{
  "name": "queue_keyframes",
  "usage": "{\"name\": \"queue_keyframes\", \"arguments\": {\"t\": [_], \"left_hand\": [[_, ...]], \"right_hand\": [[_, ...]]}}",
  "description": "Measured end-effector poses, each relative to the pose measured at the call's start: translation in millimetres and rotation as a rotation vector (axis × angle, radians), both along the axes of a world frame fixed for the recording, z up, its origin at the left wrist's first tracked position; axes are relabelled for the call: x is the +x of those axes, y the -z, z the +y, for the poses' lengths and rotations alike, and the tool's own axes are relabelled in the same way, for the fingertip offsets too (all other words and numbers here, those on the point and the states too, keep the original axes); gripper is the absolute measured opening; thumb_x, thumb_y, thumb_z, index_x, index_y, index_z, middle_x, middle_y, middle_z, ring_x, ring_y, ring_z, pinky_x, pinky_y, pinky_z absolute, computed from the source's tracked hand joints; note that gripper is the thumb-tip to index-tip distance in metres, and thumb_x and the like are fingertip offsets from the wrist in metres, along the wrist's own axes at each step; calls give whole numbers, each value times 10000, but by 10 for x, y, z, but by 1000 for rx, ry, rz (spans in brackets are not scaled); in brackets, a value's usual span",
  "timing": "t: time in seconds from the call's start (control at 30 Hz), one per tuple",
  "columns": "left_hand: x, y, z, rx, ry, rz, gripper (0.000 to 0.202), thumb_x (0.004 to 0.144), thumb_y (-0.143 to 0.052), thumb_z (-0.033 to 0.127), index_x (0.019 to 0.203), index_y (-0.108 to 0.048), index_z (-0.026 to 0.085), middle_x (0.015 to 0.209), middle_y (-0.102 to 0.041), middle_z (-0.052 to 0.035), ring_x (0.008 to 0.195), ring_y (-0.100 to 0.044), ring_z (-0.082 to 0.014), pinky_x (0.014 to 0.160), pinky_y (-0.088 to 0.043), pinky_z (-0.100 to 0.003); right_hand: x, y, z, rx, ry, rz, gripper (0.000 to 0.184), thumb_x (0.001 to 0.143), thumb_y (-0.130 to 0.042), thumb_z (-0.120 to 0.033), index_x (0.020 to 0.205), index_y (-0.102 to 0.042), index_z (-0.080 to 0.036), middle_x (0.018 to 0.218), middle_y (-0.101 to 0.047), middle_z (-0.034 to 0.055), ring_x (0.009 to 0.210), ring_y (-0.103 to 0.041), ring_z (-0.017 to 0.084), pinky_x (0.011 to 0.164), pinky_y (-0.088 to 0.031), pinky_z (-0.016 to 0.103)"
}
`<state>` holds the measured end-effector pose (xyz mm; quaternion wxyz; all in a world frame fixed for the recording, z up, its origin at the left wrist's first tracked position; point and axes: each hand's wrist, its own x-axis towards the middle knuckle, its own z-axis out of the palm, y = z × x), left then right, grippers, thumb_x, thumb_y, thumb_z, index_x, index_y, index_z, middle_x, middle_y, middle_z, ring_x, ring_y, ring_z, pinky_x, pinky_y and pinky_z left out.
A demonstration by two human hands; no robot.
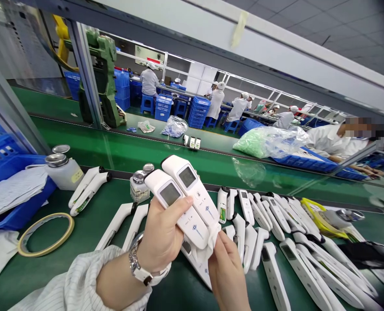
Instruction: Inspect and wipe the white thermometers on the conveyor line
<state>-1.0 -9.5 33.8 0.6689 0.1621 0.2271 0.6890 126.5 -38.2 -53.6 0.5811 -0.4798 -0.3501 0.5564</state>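
My left hand [162, 235] is closed around two white handheld thermometers [185, 196], held side by side with their grey screens facing me. My right hand [228, 270] pinches a small white cloth [211, 242] against the lower end of the same two devices. A watch sits on my left wrist. Below my hands, several more white thermometers [276, 242] lie in rows on the green bench [81, 242].
A tape ring [46, 233] and a blue bin with papers [13, 194] lie at left, two metal-capped dispenser bottles [64, 170] behind. A green conveyor [140, 151] carries bags. People in white coats work at the far benches and on the right.
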Motion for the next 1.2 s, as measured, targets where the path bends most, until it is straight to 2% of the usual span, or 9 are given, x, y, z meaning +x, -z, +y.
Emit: {"name": "queue_keyframes", "arguments": {"t": [0.17,0.33,0.6,0.7,0.8,0.9,1.03,1.13,1.2], "left_hand": [[47,44,-4,20,27,16,369,730,-649,81,1080,-622,194,1116,-669,-81,1165,-531,-248,878,-521,-299],[65,46,-25,3,15,27,391,726,-649,83,1095,-603,203,1138,-660,-74,1169,-528,-255,902,-508,-324],[82,-16,-104,8,-82,12,469,711,-670,88,1141,-584,255,1095,-681,-32,1174,-525,-258,941,-484,-343],[110,5,-123,9,-112,16,493,705,-676,79,1151,-579,267,1036,-701,-22,1139,-555,-251,963,-467,-354],[152,55,-159,-10,-145,49,576,691,-705,112,1210,-534,296,1093,-678,-22,1088,-588,-266,926,-492,-374],[198,118,-221,-16,-189,112,674,663,-747,172,1270,-482,300,1194,-623,-41,1181,-512,-294,905,-502,-358],[222,186,-292,54,-183,297,574,694,-725,223,1231,-528,266,1257,-577,-38,1331,-324,-260,1057,-367,-314],[188,179,-291,57,-165,455,478,716,-698,238,1178,-575,239,1200,-616,-46,1347,-294,-244,1126,-248,-308],[141,128,-257,23,-177,397,481,715,-698,233,1180,-574,236,1179,-629,-52,1323,-339,-265,1103,-300,-346]], "right_hand": [[7,-164,11,40,-188,-37,360,805,-576,-522,956,-731,-236,971,-719,90,951,-629,288,779,-527,370],[-42,-270,13,45,-271,107,249,797,-641,-420,901,-743,-218,843,-730,71,871,-650,267,721,-531,352],[-159,-229,-58,36,-165,208,234,813,-621,-406,965,-720,-257,1038,-709,76,925,-656,260,711,-555,351],[-233,-209,-73,52,-126,307,258,834,-590,-414,1015,-703,-269,1101,-692,74,1009,-638,256,743,-564,354],[-293,-172,-80,15,-88,412,280,864,-549,-409,1061,-683,-262,1103,-693,76,1082,-608,251,783,-564,363],[-340,-130,-89,27,-64,454,320,877,-522,-428,1117,-655,-265,1150,-672,74,1096,-604,251,853,-544,390],[-398,-104,-125,35,-80,431,352,897,-464,-459,1156,-630,-288,1168,-663,45,1093,-608,235,993,-451,421],[-430,-97,-158,-13,-121,435,328,880,-489,-463,1116,-651,-304,1149,-672,35,1050,-628,248,937,-491,430],[-431,-82,-178,-15,-159,398,263,842,-571,-428,1030,-696,-292,1046,-713,37,958,-659,247,859,-526,403]]}}
